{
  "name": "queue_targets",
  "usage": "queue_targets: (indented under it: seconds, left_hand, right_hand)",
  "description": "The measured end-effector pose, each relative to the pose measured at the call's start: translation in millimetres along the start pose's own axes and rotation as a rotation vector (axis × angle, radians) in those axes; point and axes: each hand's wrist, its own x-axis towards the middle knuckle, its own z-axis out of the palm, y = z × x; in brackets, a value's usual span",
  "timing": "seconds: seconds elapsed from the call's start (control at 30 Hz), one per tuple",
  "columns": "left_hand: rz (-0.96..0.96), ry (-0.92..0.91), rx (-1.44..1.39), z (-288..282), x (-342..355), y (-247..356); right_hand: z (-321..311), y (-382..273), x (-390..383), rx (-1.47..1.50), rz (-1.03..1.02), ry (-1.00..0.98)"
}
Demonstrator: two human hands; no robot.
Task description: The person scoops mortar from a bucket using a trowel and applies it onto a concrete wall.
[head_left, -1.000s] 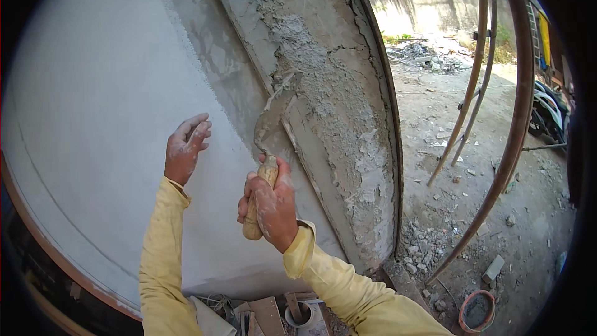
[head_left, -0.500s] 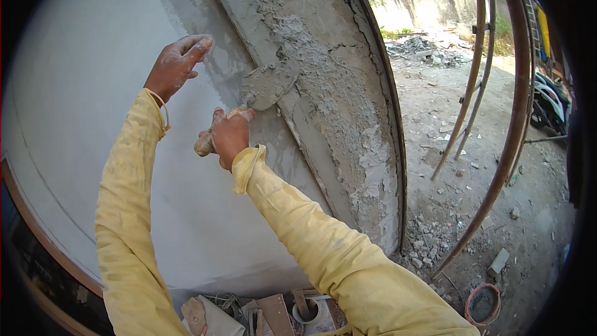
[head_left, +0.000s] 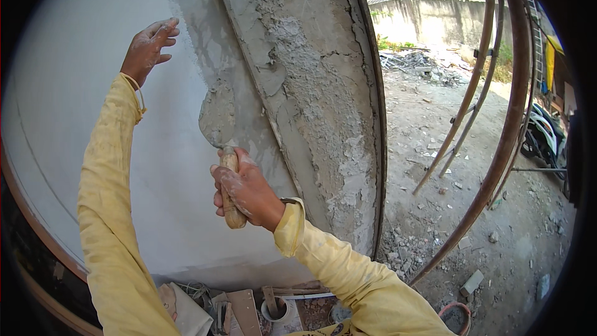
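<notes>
My right hand (head_left: 245, 188) is wrapped round the wooden handle of a trowel (head_left: 217, 115). The trowel's rounded blade points up and carries grey mortar smears, in front of the damp grey strip of the wall. My left hand (head_left: 149, 48) is raised near the pale wall (head_left: 124, 168), fingers apart and dusty, with nothing in it. To the right of the trowel, a straight raised edge (head_left: 264, 109) runs down along a column (head_left: 320, 96) covered in rough wet mortar.
Below stand a white bucket (head_left: 283, 318) with a wooden-handled tool, a brown board (head_left: 244, 311) and a pale bag (head_left: 193, 317). On the right, curved-looking poles (head_left: 497, 149) rise from rubble-strewn ground (head_left: 435, 211). A motorbike (head_left: 544, 134) and a round pail (head_left: 457, 317) are farther right.
My right hand has drawn the trowel left and down, off the column edge, and turned its blade upward. My left hand has shifted left and up, its fingers spreading more.
</notes>
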Motion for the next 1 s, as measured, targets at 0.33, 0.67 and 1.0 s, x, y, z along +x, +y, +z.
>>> queue_targets:
  seconds: [0.33, 0.67, 1.0]
  left_hand:
    - [-0.268, -0.270, -0.096, 80.0, -76.9, -49.9]
    - [-0.264, -0.287, -0.471, 174.3, -56.4, -66.1]
    - [-0.165, -0.261, -0.541, 176.3, -55.8, -66.4]
  right_hand:
    - [-173.5, -22.9, -12.1, -0.679, -0.147, 0.372]
    - [-172.5, -24.7, 38.5, -1.255, -0.358, 0.420]
    - [-187.5, 13.4, 24.4, -1.258, -0.288, 0.386]
